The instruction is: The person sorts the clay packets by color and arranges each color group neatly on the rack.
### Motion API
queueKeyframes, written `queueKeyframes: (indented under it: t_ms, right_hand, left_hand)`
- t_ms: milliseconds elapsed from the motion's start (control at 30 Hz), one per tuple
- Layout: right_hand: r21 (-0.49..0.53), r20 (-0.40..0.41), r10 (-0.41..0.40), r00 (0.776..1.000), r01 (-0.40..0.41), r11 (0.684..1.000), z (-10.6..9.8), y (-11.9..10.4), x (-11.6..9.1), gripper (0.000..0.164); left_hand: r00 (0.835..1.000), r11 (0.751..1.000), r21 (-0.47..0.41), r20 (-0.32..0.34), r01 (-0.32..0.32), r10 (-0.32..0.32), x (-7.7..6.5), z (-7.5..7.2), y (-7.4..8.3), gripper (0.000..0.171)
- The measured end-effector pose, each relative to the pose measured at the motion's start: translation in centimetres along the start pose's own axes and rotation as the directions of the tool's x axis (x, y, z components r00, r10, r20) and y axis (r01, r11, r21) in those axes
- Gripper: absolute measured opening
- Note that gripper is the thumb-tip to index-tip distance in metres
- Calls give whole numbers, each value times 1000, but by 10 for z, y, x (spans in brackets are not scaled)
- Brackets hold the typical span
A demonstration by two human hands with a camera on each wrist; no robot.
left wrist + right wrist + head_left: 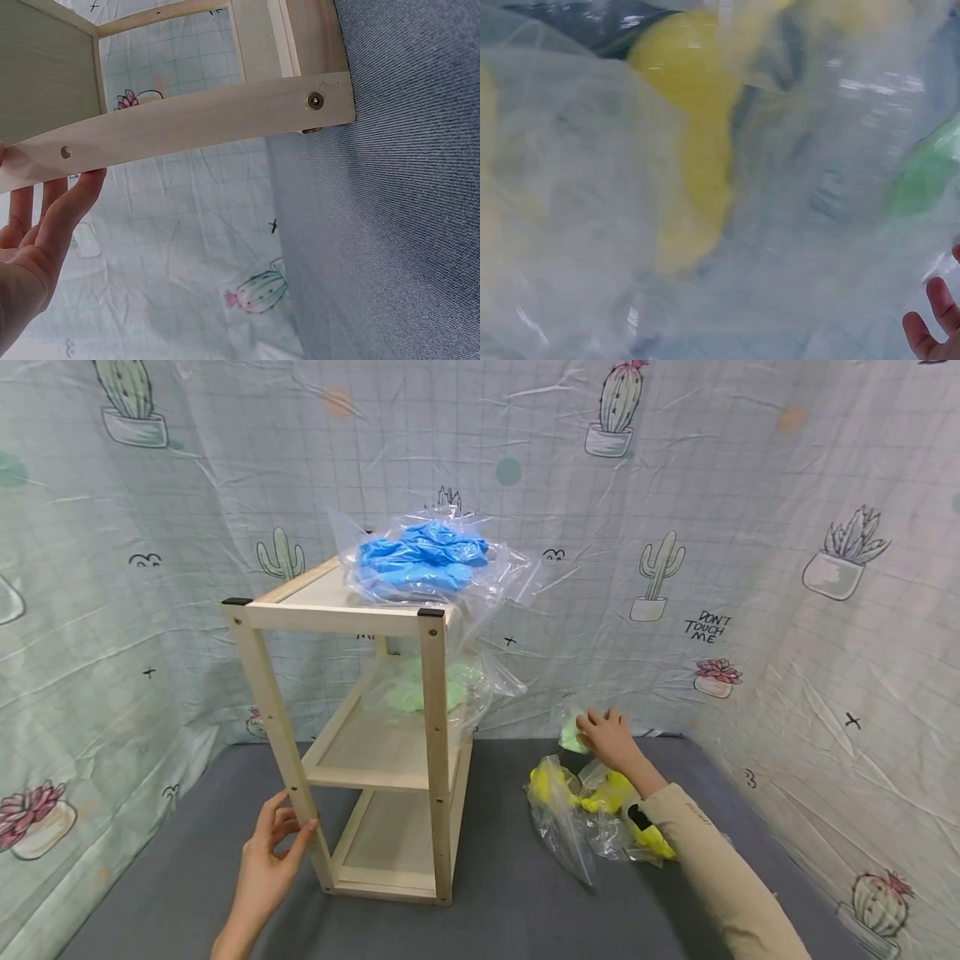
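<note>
A pale wooden shelf rack [435,693] stands left of centre in the head view. My left hand [268,847] grips its front left leg, thumb on one side and fingers on the other; the left wrist view shows the fingers [64,214] against the wood. At the right, my right hand [611,743] is at a clear bag with light green contents [572,735], its fingers bent beside it. Whether they pinch the plastic is unclear. Several clear bags with yellow contents [551,785] lie below that hand; yellow contents [697,135] look blurred through plastic in the right wrist view.
A clear bag of crumpled blue contents [423,560] sits on the rack's top shelf. Another with green contents [420,689] lies on the middle shelf. Dark grey fabric [502,893] covers the surface. A cactus-print curtain [517,527] encloses the back and sides.
</note>
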State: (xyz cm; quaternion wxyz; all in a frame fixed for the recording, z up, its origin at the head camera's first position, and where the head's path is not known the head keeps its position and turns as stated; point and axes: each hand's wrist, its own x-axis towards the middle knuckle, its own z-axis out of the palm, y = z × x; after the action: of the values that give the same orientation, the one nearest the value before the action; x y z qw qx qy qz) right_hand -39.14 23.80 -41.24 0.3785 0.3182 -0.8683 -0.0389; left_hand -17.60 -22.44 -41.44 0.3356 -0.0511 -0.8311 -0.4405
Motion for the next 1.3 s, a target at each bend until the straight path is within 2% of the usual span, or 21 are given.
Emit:
queueKeyframes:
  t_ms: [100, 167, 300, 467, 733, 833, 1033, 1167, 1233, 1300]
  right_hand:
    - [-16, -92, -55, 994, 53, 998, -7, 2, 5, 36]
    - [-20, -125, -75, 989, 73, 997, -13, 3, 7, 36]
    - [20, -147, -84, 986, 88, 996, -27, 2, 13, 30]
    - [7, -188, -82, 979, 85, 996, -50, -5, 22, 22]
    - [26, -309, -144, 940, 159, 987, -94, -22, 44, 13]
    - [37, -323, -168, 931, 189, 981, -111, -30, 53, 8]
    - [21, -301, -246, 921, 264, 964, -139, -47, 72, 15]
    - [1, -331, -284, 900, 301, 954, -146, -56, 86, 30]
    - [-1, -369, -298, 880, 320, 947, -147, -61, 92, 29]
    - [-4, -418, -315, 852, 345, 938, -146, -66, 98, 21]
  left_hand:
    - [1000, 1000, -3, -2, -2, 2, 0, 0, -1, 47]
    - [1000, 1000, -2, -4, -4, 4, 0, 1, -1, 47]
    - [1000, 1000, 14, -4, -10, 10, 0, 0, 0, 47]
    - [1000, 1000, 26, -3, -9, 9, 0, 0, 1, 47]
    - [1000, 1000, 6, -6, -13, 14, 0, 0, 0, 48]
    - [1000, 1000, 0, -9, -13, 13, 0, 0, 0, 47]
    - [1000, 1000, 5, -16, -7, 8, 0, 0, 1, 47]
    - [1000, 1000, 11, -19, 0, 0, 0, 0, 2, 46]
    - [1000, 1000, 12, -17, 2, -2, 0, 0, 2, 46]
    - [1000, 1000, 10, -14, 3, -3, -1, 1, 2, 46]
